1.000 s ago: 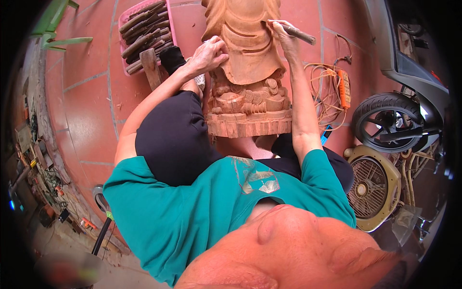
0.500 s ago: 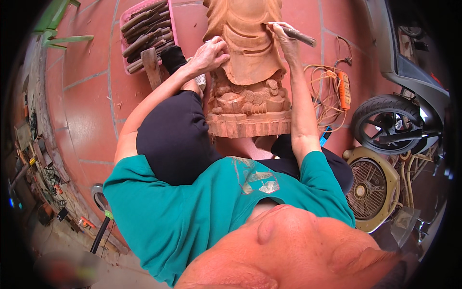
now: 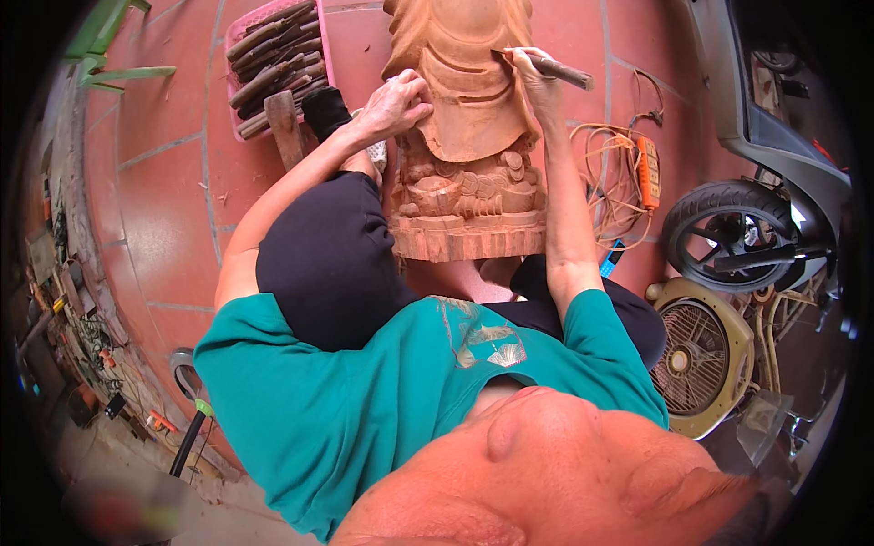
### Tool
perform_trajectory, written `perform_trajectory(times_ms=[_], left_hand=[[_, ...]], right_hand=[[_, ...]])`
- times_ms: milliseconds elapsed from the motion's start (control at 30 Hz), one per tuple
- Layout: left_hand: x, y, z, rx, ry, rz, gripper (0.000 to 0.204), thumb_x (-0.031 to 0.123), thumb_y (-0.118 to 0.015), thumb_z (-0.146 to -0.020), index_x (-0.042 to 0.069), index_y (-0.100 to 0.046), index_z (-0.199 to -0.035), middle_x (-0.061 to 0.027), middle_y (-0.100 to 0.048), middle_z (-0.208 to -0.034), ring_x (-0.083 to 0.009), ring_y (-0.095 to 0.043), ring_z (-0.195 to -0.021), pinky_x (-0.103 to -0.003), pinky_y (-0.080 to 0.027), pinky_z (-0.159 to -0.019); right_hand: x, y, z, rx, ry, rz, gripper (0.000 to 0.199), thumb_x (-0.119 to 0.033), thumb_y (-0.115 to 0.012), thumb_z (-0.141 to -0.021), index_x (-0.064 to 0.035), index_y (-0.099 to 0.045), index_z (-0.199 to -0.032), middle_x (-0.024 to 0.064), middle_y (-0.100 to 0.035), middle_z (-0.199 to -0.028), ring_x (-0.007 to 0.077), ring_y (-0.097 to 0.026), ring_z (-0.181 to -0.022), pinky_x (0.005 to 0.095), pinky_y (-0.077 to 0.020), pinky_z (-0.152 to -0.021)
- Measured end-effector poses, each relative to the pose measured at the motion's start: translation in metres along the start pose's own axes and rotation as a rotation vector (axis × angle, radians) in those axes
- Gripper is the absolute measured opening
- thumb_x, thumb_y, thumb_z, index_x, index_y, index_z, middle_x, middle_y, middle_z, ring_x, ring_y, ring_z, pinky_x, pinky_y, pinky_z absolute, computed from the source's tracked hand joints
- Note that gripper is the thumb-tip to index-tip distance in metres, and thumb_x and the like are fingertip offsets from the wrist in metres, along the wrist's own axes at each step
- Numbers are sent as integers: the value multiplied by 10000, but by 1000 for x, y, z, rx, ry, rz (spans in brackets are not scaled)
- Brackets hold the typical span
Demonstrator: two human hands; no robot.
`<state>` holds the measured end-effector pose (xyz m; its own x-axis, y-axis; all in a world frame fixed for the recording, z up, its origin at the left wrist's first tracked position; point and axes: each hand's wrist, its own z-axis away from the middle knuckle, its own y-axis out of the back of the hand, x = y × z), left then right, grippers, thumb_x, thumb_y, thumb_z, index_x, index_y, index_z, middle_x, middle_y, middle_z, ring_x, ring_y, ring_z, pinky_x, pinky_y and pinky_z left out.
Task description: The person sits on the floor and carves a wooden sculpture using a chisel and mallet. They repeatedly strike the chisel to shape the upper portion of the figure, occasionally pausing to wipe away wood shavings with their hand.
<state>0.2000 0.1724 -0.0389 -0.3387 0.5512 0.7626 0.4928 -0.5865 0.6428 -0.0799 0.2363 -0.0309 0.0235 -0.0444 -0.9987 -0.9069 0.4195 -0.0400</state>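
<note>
A carved wooden statue (image 3: 473,118) lies between my legs, with draped robe folds above a base (image 3: 469,237) of carved coins and ingots. My right hand (image 3: 537,80) is closed on a carving chisel (image 3: 566,73); its thin dark tip points left and meets the robe folds, and the wooden handle sticks out to the right. At the robe's left edge, my left hand (image 3: 399,105) rests with its fingers curled against the wood. The statue's top runs out of the picture.
A pink basket (image 3: 229,68) full of chisels stands at the upper left, beside a wooden mallet (image 3: 284,127). To the right are an orange power strip (image 3: 648,173) with tangled cord, a blue phone (image 3: 612,258), a fan (image 3: 696,355) and a motorbike wheel (image 3: 733,232).
My right hand and the chisel appear slightly farther left and lower, with the whole view also shifted a little left. My left hand keeps its place on the statue.
</note>
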Motion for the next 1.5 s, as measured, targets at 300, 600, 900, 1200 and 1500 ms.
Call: perform_trajectory(times_ms=[300, 600, 900, 1200, 1500], left_hand=[[4, 1, -1, 5, -2, 16, 174, 182, -695, -863, 38, -625, -931, -128, -580, -1001, -325, -618, -913, -421, -505, -801], [2, -1, -1, -5, 19, 15, 174, 187, -694, -858, 41, -627, -924, -137, -580, -1009, -331, -614, -922, -426, -503, -814], [5, 4, 0, -11, 24, 38, 177, 181, -701, -853, 33, -634, -923, -142, -576, -1008, -326, -616, -927, -426, -503, -818], [3, 0, 0, -9, 42, 52, 175, 181, -708, -848, 39, -639, -924, -137, -578, -1009, -327, -617, -917, -424, -507, -810], [5, 3, 0, -16, 48, 39, 180, 186, -703, -849, 40, -641, -934, -141, -580, -1008, -329, -620, -916, -425, -508, -812]], right_hand=[[-1, -6, 2, 26, 23, 20, 171, -128, -648, -973, 19, -702, -1041, 65, -726, -1000, 121, -665, -941, 250, -514, -898], [-9, -6, 2, -20, 61, 115, 152, -127, -666, -949, 3, -737, -985, 32, -726, -921, 88, -644, -879, 227, -511, -829], [-15, -1, -4, -38, 55, 176, 157, -170, -678, -922, -28, -740, -940, 9, -704, -855, 77, -614, -807, 225, -488, -786], [-13, 1, 2, -138, 98, 308, 179, -156, -651, -962, 0, -736, -989, 29, -726, -933, 83, -633, -873, 228, -499, -829], [-16, 1, -9, -69, 36, 145, 180, -186, -667, -945, -23, -737, -978, -13, -674, -872, 57, -577, -815, 206, -466, -744]])
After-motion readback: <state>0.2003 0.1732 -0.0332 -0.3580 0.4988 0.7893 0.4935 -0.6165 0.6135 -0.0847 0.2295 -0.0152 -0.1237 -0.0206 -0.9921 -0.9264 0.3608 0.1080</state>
